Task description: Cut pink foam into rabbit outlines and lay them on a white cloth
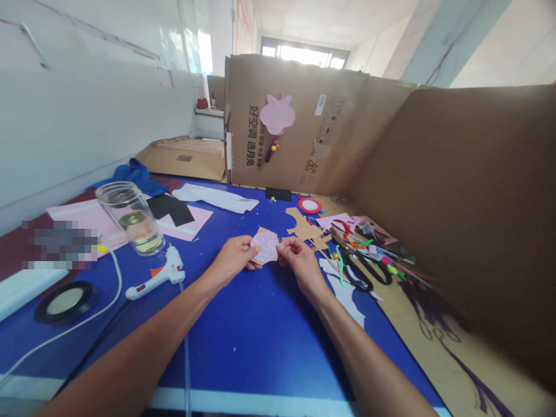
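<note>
Round pale-pink paper disc backed with tan cardboard (pixel 264 246), held in a narrow pinch between left hand (pixel 232 259) and right hand (pixel 299 263), one at each side.

Craft workroom: blue table (pixel 243 347), cardboard partitions (pixel 295 133), hot glue gun (pixel 158 277), paper cut-outs (pixel 264 245).

Black vertical Chinese characters on the cardboard wall (pixel 295 162) read "好空调 选月兔" (pixel 251 136). To their right, the same wall bears a yellow triangular warning sign (pixel 311 165), its small wording unreadable. Above it, a white label (pixel 320 105) and a panel of printed marks (pixel 330 120) are too small to read.
</note>
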`<state>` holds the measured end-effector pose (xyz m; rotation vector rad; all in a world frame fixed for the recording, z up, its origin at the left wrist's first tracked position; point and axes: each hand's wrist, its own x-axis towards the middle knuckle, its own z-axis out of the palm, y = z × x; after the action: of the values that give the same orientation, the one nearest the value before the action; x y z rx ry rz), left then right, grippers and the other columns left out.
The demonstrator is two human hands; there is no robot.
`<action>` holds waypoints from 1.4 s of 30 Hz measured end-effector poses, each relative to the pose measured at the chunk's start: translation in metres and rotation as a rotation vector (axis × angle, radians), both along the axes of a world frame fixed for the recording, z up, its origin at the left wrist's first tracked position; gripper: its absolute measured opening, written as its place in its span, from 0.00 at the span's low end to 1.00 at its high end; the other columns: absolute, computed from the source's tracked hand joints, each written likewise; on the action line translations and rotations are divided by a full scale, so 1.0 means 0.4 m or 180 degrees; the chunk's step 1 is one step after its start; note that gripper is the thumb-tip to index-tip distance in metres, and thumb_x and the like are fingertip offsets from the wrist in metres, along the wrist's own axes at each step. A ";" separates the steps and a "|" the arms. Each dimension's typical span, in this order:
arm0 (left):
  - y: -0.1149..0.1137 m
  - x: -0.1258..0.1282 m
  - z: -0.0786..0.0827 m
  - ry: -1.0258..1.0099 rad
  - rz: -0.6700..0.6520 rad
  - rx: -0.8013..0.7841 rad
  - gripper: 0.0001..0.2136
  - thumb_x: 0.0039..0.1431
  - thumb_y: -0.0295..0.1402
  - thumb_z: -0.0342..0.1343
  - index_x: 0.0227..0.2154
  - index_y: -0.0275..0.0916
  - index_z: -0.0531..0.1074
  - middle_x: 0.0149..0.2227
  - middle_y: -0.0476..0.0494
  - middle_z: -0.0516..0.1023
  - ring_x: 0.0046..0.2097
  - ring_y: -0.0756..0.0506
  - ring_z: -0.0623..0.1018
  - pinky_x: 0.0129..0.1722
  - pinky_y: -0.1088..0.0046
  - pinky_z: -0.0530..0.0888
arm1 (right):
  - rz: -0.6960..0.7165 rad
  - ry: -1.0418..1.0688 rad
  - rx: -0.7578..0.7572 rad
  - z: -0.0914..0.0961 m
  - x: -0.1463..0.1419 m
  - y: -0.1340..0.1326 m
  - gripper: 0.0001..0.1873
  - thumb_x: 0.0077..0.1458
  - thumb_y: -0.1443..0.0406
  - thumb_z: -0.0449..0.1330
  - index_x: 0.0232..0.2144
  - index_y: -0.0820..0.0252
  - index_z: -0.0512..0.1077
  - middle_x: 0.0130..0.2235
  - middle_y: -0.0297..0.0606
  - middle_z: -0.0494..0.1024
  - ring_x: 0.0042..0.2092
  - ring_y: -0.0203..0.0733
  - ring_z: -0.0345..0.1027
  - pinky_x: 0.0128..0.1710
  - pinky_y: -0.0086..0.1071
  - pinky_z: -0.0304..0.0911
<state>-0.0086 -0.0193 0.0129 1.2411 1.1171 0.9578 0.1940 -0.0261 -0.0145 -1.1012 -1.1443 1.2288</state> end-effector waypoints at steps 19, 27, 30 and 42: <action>0.023 -0.017 0.003 -0.0232 0.0589 0.0007 0.05 0.61 0.31 0.66 0.36 0.35 0.77 0.29 0.40 0.85 0.28 0.46 0.84 0.27 0.76 0.76 | -0.0113 0.0154 0.0067 0.015 0.003 -0.013 0.03 0.44 0.64 0.63 0.26 0.55 0.75 0.30 0.33 0.77 0.29 0.39 0.65 0.31 0.33 0.59; 0.027 -0.016 -0.001 -0.0223 0.0631 0.0018 0.05 0.61 0.31 0.65 0.36 0.34 0.77 0.28 0.40 0.85 0.27 0.46 0.84 0.26 0.76 0.76 | -0.0228 0.0073 0.0015 0.021 -0.001 -0.015 0.05 0.38 0.65 0.61 0.24 0.56 0.75 0.26 0.33 0.76 0.27 0.38 0.62 0.29 0.33 0.54; 0.028 -0.017 -0.001 -0.0194 0.0630 0.0035 0.05 0.61 0.31 0.65 0.36 0.34 0.77 0.28 0.40 0.85 0.27 0.45 0.84 0.27 0.75 0.76 | -0.0257 0.0053 -0.0011 0.025 -0.002 -0.017 0.06 0.38 0.64 0.61 0.25 0.55 0.75 0.25 0.32 0.75 0.27 0.38 0.61 0.29 0.33 0.53; 0.025 -0.017 0.001 -0.0180 0.0623 0.0074 0.07 0.60 0.33 0.66 0.36 0.34 0.78 0.30 0.38 0.86 0.27 0.46 0.84 0.27 0.75 0.76 | -0.0088 0.0047 -0.0093 0.018 -0.009 -0.012 0.15 0.47 0.57 0.65 0.37 0.56 0.75 0.24 0.29 0.74 0.24 0.36 0.60 0.26 0.31 0.55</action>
<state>-0.0155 -0.0091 0.0134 1.1310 1.2015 1.1487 0.1905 -0.0309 -0.0074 -1.1244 -1.0997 1.2338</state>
